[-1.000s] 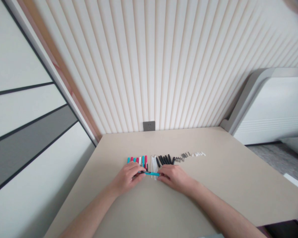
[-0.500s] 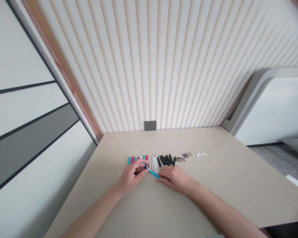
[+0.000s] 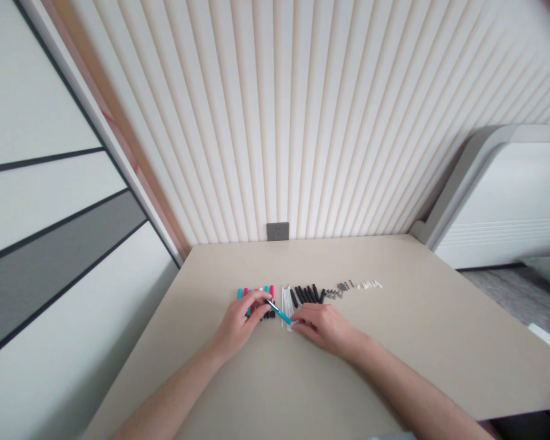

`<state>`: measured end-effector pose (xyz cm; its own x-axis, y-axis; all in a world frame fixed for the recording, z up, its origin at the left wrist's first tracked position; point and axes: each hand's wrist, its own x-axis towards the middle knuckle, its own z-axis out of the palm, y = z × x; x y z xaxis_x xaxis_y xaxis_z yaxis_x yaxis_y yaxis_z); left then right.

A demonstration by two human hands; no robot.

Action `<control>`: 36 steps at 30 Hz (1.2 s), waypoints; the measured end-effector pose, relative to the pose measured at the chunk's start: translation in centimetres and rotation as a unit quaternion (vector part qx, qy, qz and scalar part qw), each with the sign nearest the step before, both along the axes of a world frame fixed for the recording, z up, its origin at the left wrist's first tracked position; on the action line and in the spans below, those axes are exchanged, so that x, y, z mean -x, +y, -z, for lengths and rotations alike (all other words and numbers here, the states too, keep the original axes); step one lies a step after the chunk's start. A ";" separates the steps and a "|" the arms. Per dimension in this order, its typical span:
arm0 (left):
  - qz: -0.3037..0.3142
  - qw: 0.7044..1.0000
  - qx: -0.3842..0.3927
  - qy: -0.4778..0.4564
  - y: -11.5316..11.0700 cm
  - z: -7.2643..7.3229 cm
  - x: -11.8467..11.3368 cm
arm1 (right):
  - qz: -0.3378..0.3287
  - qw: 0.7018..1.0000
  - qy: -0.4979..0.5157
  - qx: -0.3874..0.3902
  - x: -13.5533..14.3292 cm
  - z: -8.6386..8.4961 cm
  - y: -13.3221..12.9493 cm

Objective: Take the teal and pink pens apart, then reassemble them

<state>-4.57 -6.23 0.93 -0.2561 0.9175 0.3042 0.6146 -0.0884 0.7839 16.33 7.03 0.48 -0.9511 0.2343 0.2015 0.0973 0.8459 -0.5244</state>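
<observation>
A blue pen [image 3: 281,314] with a black-and-silver upper end slants between my hands, just above the table. My left hand [image 3: 239,321] pinches its dark upper end between thumb and fingers. At the pen's lower blue end, the fingertips of my right hand [image 3: 326,325] are pinched together and touch it. Behind my left hand lies a row of blue, red and white pen barrels [image 3: 272,292] with black ends, partly covered by the fingers. Thin white refill tubes [image 3: 286,299] lie under and beyond the pen. Several black tubular grips [image 3: 307,294] lie beyond my right hand.
Small metal springs [image 3: 333,294] and small dark metal pieces [image 3: 346,285] lie right of the black grips, then small white pieces [image 3: 370,284]. The beige table [image 3: 266,391] meets a ribbed wall with a dark socket [image 3: 277,231]. A white cabinet stands at left.
The pen has risen slightly and turned a little, with my left fingers shifted along its dark end. My right fingertips have slid toward the tip of the blue end, exposing more of it.
</observation>
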 end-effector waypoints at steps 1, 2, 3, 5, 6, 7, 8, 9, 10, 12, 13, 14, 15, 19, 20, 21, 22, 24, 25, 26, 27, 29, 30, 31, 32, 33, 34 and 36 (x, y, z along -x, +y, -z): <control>0.000 1.000 0.001 -0.005 0.0 0.0 0.0 | 0.001 1.000 0.000 0.000 0.0 0.0 0.0; 0.000 1.000 0.003 -0.011 0.0 0.0 0.0 | 0.002 1.000 0.000 -0.002 0.0 0.1 0.0; 0.001 1.000 0.003 -0.018 0.0 0.1 0.0 | 0.003 1.000 0.000 -0.004 0.0 0.1 0.0; 0.002 1.000 0.005 -0.029 0.0 0.0 0.0 | 0.005 1.000 0.001 -0.006 0.0 0.1 0.1; 0.003 0.999 0.006 -0.034 0.0 0.0 0.0 | 0.009 1.000 0.003 -0.005 0.0 0.1 0.1; 0.005 0.999 0.008 -0.038 0.0 0.0 0.0 | 0.015 1.000 0.007 -0.003 0.0 0.1 0.1; 0.008 0.999 0.011 -0.042 0.0 -0.1 0.0 | 0.023 1.000 0.012 0.001 0.0 0.0 0.1; 0.012 0.999 0.013 -0.044 0.0 -0.2 0.0 | 0.034 0.999 0.019 0.007 -0.1 0.0 0.1; 0.016 0.999 0.014 -0.045 -0.1 -0.2 0.0 | 0.047 0.998 0.029 0.012 -0.1 -0.1 0.1; 0.027 0.999 0.016 -0.040 -0.1 -0.2 0.0 | 0.078 0.995 0.054 0.025 -0.1 -0.1 0.2; 0.032 0.999 0.019 -0.028 -0.2 -0.2 0.1 | 0.096 0.993 0.068 0.031 -0.1 -0.1 0.3; 0.037 0.999 0.023 -0.008 -0.2 -0.1 0.1 | 0.114 0.989 0.081 0.038 0.0 -0.1 0.4; 0.042 0.999 0.026 0.020 -0.2 0.0 0.1 | 0.131 0.986 0.092 0.044 0.0 -0.1 0.4; 0.066 0.988 0.023 0.138 -0.2 0.5 0.2 | 0.156 0.979 0.120 0.058 0.1 -0.2 0.4; 0.072 0.985 0.017 0.155 -0.2 0.5 0.3 | 0.153 0.979 0.124 0.059 0.1 -0.2 0.3; 0.077 0.982 0.010 0.170 -0.2 0.4 0.3 | 0.147 0.979 0.126 0.059 0.1 -0.3 0.3; 0.076 0.980 0.001 0.186 -0.3 0.3 0.5 | 0.142 0.980 0.125 0.060 0.1 -0.3 0.3; 0.057 0.972 -0.018 0.226 -0.4 -0.2 1.0 | 0.139 0.982 0.114 0.057 0.0 -0.3 0.3; 0.036 0.968 -0.026 0.246 -0.5 -0.4 1.3 | 0.141 0.983 0.102 0.054 0.0 -0.4 0.3; 0.009 0.965 -0.026 0.262 -0.6 -0.7 1.7 | 0.144 0.985 0.085 0.046 0.0 -0.4 0.4; -0.015 0.962 -0.018 0.273 -0.7 -0.9 2.2 | 0.147 0.986 0.066 0.035 -0.1 -0.5 0.5; -0.066 0.957 0.002 0.282 -0.9 -1.2 3.1 | 0.146 0.989 0.022 0.007 -0.3 -0.7 0.8; -0.082 0.955 0.016 0.286 -1.0 -1.3 3.5 | 0.143 0.990 0.003 -0.005 -0.4 -0.8 0.9; -0.098 0.951 0.031 0.292 -1.1 -1.4 3.8 | 0.141 0.990 -0.013 -0.016 -0.6 -1.0 1.0; -0.110 0.946 0.049 0.300 -1.2 -1.5 4.1 | 0.140 0.990 -0.025 -0.023 -0.7 -1.1 1.1; -0.119 0.941 0.067 0.309 -1.3 -1.6 4.3 | 0.141 0.989 -0.034 -0.028 -0.8 -1.2 1.2; -0.128 0.935 0.086 0.318 -1.4 -1.7 4.5 | 0.144 0.988 -0.041 -0.033 -0.9 -1.3 1.3; -0.144 0.923 0.128 0.332 -1.5 -2.0 4.8 | 0.154 0.986 -0.054 -0.042 -1.2 -1.4 1.4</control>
